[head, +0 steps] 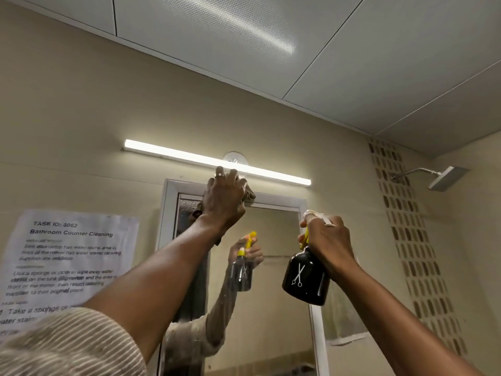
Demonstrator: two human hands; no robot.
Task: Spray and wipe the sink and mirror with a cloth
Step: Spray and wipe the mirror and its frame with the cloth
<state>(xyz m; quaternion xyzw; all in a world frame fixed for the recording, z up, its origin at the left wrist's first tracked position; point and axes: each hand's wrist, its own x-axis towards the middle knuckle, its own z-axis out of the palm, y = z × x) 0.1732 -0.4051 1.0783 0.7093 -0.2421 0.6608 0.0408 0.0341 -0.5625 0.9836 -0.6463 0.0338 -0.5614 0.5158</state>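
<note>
In the head view, a white paper notice (67, 256) left of the white-framed wall mirror (273, 267) read "TASK ID: 8062, Bathroom Counter Cleaning". The left hand (225, 198), its grip pressed flat, held a brown cloth (249, 192) against the mirror's top edge. Right of the mirror, the right hand (329, 244) gripped a black spray bottle (305, 278) bearing a white scissors emblem; its contents could not be seen.

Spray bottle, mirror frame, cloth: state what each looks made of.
Spray bottle: glossy black body, plastic or glass, unclear which; yellow trigger looks plastic.
Mirror frame: smooth white moulding with a satin sheen, painted wood or plastic.
Cloth: soft brownish fabric, bunched into folds under the left hand.
</note>
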